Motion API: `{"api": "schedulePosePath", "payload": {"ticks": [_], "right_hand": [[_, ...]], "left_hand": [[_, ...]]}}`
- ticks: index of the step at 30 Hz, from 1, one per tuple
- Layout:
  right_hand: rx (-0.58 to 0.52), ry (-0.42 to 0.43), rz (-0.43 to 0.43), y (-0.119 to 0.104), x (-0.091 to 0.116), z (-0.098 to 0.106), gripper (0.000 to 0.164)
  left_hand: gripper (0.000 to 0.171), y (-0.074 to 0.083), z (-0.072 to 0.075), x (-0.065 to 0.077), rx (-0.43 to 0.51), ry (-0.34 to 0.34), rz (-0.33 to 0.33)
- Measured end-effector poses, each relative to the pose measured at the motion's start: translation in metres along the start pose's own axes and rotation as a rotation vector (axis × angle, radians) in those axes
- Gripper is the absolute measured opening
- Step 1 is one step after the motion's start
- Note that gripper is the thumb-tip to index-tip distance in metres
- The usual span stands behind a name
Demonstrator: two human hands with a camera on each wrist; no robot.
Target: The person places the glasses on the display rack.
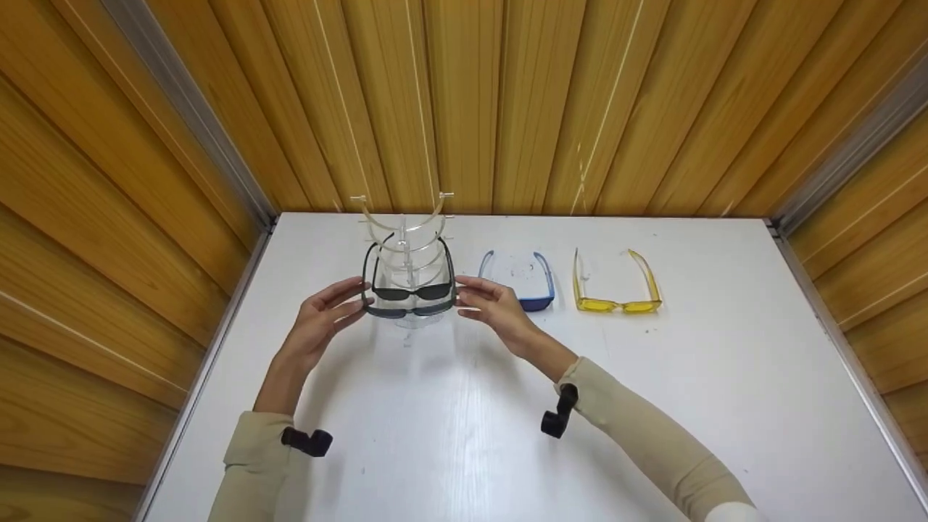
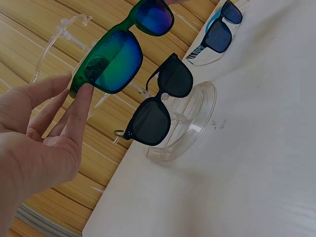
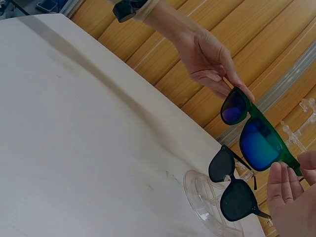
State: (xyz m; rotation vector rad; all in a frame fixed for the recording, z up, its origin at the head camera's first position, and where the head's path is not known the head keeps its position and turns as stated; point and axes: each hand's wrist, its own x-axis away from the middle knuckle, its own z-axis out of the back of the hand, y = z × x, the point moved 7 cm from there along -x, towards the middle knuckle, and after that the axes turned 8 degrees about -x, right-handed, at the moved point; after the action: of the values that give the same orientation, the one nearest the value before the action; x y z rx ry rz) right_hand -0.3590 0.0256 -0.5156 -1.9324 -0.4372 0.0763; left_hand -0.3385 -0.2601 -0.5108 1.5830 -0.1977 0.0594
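Observation:
Between my two hands is a pair of green-framed sunglasses (image 2: 118, 61) with blue-green mirrored lenses. My left hand (image 1: 319, 315) pinches one side of the frame by the hinge, thumb against fingers. The other side is pinched by my right hand (image 1: 496, 312). The temples point away from me, around a clear display stand (image 2: 210, 101). Lower on that stand hangs a pair of black sunglasses (image 2: 150, 121), just behind the green pair in the head view. The stand's upper arms carry no glasses.
To the right of the stand, blue sunglasses (image 1: 538, 304) lie on the white table (image 1: 435, 435), partly hidden by my right hand. Further right are yellow sunglasses (image 1: 616, 307) with their temples unfolded. Wood-patterned panels (image 1: 536, 109) enclose the table at the back and sides.

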Motion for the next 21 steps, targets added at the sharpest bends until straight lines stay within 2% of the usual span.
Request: {"api": "schedulePosePath", "payload": {"ticks": [8,21], "right_hand": [[0.003,0.009,0.018,0.003,-0.009,0.004,0.045],[0.016,-0.071,0.033,-0.003,-0.024,-0.001,0.052]], "left_hand": [[0.057,-0.002,-0.001,-0.018,0.079,0.069,0.028],[0.051,0.003,0.002,-0.040,0.111,0.134,0.014]]}}
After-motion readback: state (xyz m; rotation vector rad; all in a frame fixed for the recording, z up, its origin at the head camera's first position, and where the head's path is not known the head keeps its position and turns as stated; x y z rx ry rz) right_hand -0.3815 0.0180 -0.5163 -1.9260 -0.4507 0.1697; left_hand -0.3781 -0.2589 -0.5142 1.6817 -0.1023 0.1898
